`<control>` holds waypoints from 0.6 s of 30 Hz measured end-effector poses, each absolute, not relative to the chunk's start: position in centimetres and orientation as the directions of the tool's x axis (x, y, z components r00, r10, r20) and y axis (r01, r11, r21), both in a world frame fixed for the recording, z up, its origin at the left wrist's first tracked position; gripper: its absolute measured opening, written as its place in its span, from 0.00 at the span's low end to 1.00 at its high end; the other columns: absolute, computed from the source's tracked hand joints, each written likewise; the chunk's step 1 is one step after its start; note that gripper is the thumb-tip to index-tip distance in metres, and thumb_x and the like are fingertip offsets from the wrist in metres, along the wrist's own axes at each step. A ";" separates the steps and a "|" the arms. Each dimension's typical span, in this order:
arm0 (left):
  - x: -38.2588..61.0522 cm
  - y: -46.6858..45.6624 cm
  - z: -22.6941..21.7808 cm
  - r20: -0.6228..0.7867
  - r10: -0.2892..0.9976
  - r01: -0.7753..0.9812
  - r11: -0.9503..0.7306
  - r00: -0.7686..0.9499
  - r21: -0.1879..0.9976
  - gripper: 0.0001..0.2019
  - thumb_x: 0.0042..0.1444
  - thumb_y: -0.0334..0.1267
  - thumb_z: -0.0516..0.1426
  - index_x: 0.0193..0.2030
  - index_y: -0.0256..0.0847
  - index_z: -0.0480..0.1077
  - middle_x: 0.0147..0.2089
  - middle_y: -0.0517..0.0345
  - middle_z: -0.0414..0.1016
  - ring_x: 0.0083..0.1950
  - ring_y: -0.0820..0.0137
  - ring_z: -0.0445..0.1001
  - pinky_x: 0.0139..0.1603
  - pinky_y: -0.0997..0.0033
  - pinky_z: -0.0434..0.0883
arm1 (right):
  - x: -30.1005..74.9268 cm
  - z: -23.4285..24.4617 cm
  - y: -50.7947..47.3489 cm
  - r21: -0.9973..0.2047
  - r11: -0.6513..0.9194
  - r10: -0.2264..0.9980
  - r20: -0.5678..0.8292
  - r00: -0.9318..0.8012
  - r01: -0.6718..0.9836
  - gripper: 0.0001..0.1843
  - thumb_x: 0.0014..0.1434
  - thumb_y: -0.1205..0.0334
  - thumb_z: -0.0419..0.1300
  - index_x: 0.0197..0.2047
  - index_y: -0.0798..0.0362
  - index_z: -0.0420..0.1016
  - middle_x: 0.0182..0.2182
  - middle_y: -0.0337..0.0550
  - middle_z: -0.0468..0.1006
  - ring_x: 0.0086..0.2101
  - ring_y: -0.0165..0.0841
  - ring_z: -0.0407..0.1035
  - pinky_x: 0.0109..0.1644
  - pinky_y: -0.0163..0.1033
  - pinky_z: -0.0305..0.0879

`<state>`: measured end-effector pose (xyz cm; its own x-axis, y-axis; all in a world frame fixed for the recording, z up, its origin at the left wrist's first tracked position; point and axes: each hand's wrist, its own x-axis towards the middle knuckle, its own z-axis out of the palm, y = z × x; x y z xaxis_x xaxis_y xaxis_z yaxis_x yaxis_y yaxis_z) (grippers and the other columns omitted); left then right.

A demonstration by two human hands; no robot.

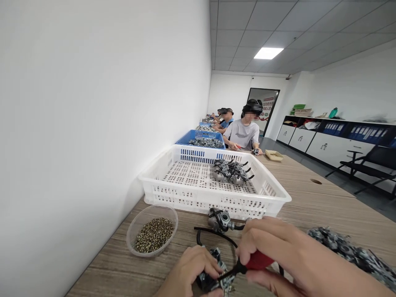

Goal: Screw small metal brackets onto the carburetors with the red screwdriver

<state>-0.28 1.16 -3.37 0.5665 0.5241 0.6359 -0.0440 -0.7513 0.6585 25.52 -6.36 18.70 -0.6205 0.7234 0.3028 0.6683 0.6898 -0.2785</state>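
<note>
My left hand (193, 270) is closed around a metal carburetor (214, 258) low in the view, and its fingers cover part of the body. A screwdriver (259, 260) with a red handle is gripped in my right hand (275, 243). Its dark shaft slants down to the left and meets the carburetor; the exact tip contact is hard to make out. Just beyond my hands lies a second carburetor (218, 220) with a black hose. To the left stands a clear plastic bowl (130, 244) holding many small brass-coloured parts (154, 235).
A white perforated crate (188, 199) with several carburetors (230, 171) stands ahead, near the wall. Behind it is a blue crate (183, 138) of metal parts. More metal parts (346, 249) are heaped at right. A co-worker (244, 134) sits farther along the table (309, 198).
</note>
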 end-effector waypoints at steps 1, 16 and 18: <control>-0.3 1.1 -3.4 0.637 0.523 -0.043 -0.753 0.566 0.657 0.12 0.72 0.46 0.72 0.52 0.48 0.76 0.54 0.54 0.89 0.54 0.62 0.86 0.59 0.65 0.77 | 25.4 18.6 -6.1 -0.246 0.708 0.703 0.339 -0.625 0.663 0.05 0.77 0.65 0.65 0.49 0.44 0.76 0.42 0.36 0.85 0.40 0.35 0.80 0.43 0.37 0.75; -0.4 1.0 -3.4 0.600 0.560 -0.011 -0.726 0.571 0.688 0.12 0.72 0.47 0.71 0.51 0.48 0.75 0.53 0.55 0.88 0.53 0.62 0.85 0.57 0.66 0.75 | 25.5 18.3 -6.2 -0.229 0.654 0.753 0.281 -0.595 0.721 0.07 0.76 0.65 0.65 0.44 0.45 0.74 0.39 0.36 0.84 0.34 0.34 0.79 0.36 0.38 0.72; -0.4 0.9 -3.2 0.620 0.544 -0.024 -0.741 0.566 0.672 0.12 0.72 0.46 0.71 0.53 0.49 0.75 0.53 0.54 0.88 0.54 0.62 0.85 0.58 0.66 0.76 | 25.6 17.9 -5.5 -0.131 0.672 0.717 0.360 -0.597 0.728 0.13 0.78 0.54 0.67 0.39 0.45 0.73 0.30 0.34 0.80 0.28 0.35 0.73 0.31 0.41 0.63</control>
<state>-0.44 0.93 -3.20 0.5663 0.5436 0.6195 -0.0238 -0.7405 0.6716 25.59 -5.54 17.86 -0.5970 0.7169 0.3600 0.7284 0.6725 -0.1312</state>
